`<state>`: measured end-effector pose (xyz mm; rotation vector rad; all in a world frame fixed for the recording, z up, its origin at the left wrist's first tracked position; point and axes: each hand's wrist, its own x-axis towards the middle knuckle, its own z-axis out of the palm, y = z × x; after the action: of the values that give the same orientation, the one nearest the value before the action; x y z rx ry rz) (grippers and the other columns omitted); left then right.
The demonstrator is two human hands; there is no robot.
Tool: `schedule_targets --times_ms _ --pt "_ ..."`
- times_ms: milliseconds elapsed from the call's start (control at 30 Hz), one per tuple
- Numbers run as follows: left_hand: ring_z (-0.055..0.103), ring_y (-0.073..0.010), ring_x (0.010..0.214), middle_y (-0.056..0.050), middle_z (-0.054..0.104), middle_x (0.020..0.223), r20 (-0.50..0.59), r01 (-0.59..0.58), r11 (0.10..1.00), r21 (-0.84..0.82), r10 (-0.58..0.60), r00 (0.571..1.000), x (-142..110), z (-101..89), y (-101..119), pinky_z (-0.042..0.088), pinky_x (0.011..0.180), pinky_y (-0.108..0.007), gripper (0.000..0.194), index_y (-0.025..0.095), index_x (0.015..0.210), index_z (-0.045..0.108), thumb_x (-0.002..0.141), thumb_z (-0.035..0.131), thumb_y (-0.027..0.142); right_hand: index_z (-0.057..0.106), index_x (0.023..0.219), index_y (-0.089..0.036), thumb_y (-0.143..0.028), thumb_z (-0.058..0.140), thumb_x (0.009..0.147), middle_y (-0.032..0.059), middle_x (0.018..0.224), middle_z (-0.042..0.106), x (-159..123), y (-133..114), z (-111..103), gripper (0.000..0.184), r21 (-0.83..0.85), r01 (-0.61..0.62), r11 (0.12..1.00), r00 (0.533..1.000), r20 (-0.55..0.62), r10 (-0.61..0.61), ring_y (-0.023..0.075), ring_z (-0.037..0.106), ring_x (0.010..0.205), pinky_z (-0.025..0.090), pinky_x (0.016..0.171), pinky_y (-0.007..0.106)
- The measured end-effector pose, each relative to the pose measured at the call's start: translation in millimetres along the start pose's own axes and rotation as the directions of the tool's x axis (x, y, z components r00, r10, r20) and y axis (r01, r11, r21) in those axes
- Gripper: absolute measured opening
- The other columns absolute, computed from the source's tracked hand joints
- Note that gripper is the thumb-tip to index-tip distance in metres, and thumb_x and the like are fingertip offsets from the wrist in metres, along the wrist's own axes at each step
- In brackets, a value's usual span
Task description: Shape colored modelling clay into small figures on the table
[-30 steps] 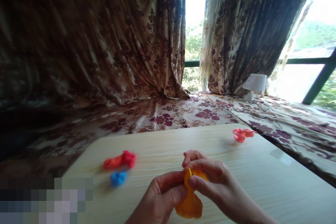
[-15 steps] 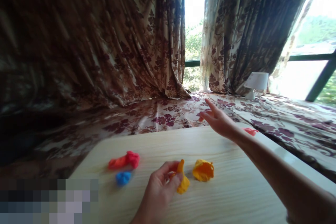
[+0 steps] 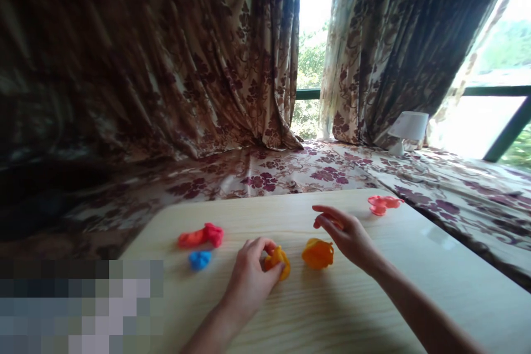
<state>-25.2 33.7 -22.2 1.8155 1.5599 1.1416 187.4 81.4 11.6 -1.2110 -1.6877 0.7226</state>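
Observation:
My left hand has thumb and fingers closed round a yellow piece of modelling clay, low over the light wooden table. Just to its right rests a second, hollow-looking yellow clay lump, apart from it. My right hand hovers beyond and right of that lump with nothing in it, index finger stretched out and the others partly curled. Left of my left hand lie a blue clay lump and a red-and-pink clay piece, close together.
The pale wooden table has a rounded far corner. A coral-red clay-like piece lies near its far right edge. Behind are flower-patterned cloth, curtains and a small white lamp. A blurred patch covers the lower left.
My right hand has come back toward me from the far side, uncovering the coral-red piece. My left hand has tilted the yellow clay and shifted slightly away from me. The view has moved slightly.

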Motion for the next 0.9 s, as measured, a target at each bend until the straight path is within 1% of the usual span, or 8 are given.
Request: schedule_targets --times_ms 100,233,333,433,500,567,700,900 --pt "0.058 -0.0223 0.090 -0.005 0.064 0.091 0.019 -0.038 0.999 0.012 0.037 0.999 1.3 -2.8 1.8 0.047 0.082 -0.036 0.029 0.020 0.090 0.065 0.061 0.063 0.013 0.064 0.104 -0.014 -0.041 0.051 0.083 0.0070 0.075 0.071 0.2 -1.8 -1.3 0.037 0.020 0.017 1.000 1.000 -0.016 -0.016 0.0202 0.067 0.076 0.053 0.074 0.032" --pt "0.058 -0.0244 0.092 -0.006 0.066 0.091 0.050 -0.110 0.993 0.049 0.108 0.993 4.2 -4.9 2.5 0.046 0.085 -0.038 0.033 0.019 0.089 0.067 0.059 0.061 0.009 0.068 0.097 -0.016 -0.042 0.054 0.082 0.0059 0.072 0.071 -1.1 -1.8 -0.9 0.032 0.018 0.057 0.998 0.998 -0.040 -0.057 0.0205 0.067 0.071 0.054 0.069 0.032" --pt "0.059 -0.0252 0.087 -0.006 0.065 0.086 0.056 -0.106 0.990 0.090 0.101 0.993 4.9 -4.1 3.0 0.047 0.080 -0.038 0.026 0.019 0.080 0.066 0.057 0.062 0.007 0.069 0.095 -0.017 -0.042 0.054 0.083 0.0053 0.072 0.072 -1.6 1.0 -0.3 0.031 0.014 0.071 0.997 0.997 -0.044 -0.070 0.0206 0.067 0.071 0.054 0.067 0.032" --pt "0.058 -0.0243 0.090 -0.006 0.064 0.087 0.056 -0.103 0.991 0.080 0.099 0.994 2.2 -5.3 7.9 0.046 0.083 -0.038 0.016 0.020 0.078 0.067 0.066 0.060 0.012 0.069 0.094 -0.017 -0.042 0.053 0.084 0.0056 0.073 0.071 -5.5 -1.4 0.0 0.031 -0.011 0.100 0.995 0.994 -0.049 -0.100 0.0207 0.066 0.072 0.053 0.067 0.032" --pt "0.057 -0.0236 0.095 -0.007 0.062 0.093 0.058 -0.122 0.991 0.061 0.119 0.991 0.6 -7.0 11.5 0.044 0.088 -0.038 0.019 0.020 0.086 0.069 0.071 0.058 0.014 0.068 0.095 -0.018 -0.039 0.052 0.086 0.0061 0.078 0.071 -9.7 -6.8 1.3 0.028 -0.033 0.137 0.990 0.990 -0.016 -0.138 0.0204 0.065 0.076 0.053 0.069 0.031" --pt "0.056 -0.0226 0.097 -0.007 0.062 0.096 0.079 -0.138 0.990 0.039 0.135 0.988 -0.2 -8.3 14.1 0.043 0.090 -0.037 0.022 0.021 0.092 0.069 0.074 0.057 0.014 0.067 0.097 -0.019 -0.034 0.052 0.087 0.0068 0.087 0.069 -13.8 -13.7 4.0 0.024 -0.042 0.209 0.977 0.976 0.067 -0.206 0.0201 0.063 0.084 0.052 0.075 0.031" --pt "0.056 -0.0212 0.096 -0.007 0.061 0.095 0.115 -0.174 0.985 0.001 0.173 0.978 -1.7 -9.0 17.7 0.044 0.089 -0.035 0.024 0.020 0.097 0.068 0.078 0.055 0.014 0.067 0.095 -0.020 -0.023 0.052 0.088 0.0074 0.093 0.066 -19.2 -23.1 10.4 0.017 -0.075 0.349 0.934 0.917 0.232 -0.324 0.0204 0.057 0.094 0.048 0.083 0.033" --pt "0.054 -0.0234 0.100 -0.008 0.061 0.100 -0.012 -0.238 0.971 -0.037 0.237 0.971 -5.0 -10.7 24.8 0.043 0.092 -0.038 0.023 0.022 0.096 0.068 0.076 0.059 0.016 0.067 0.080 -0.021 -0.025 0.047 0.092 0.0064 0.090 0.063 -19.8 -24.8 11.6 0.024 -0.237 0.391 0.889 0.914 0.217 -0.344 0.0215 0.054 0.093 0.043 0.085 0.038"
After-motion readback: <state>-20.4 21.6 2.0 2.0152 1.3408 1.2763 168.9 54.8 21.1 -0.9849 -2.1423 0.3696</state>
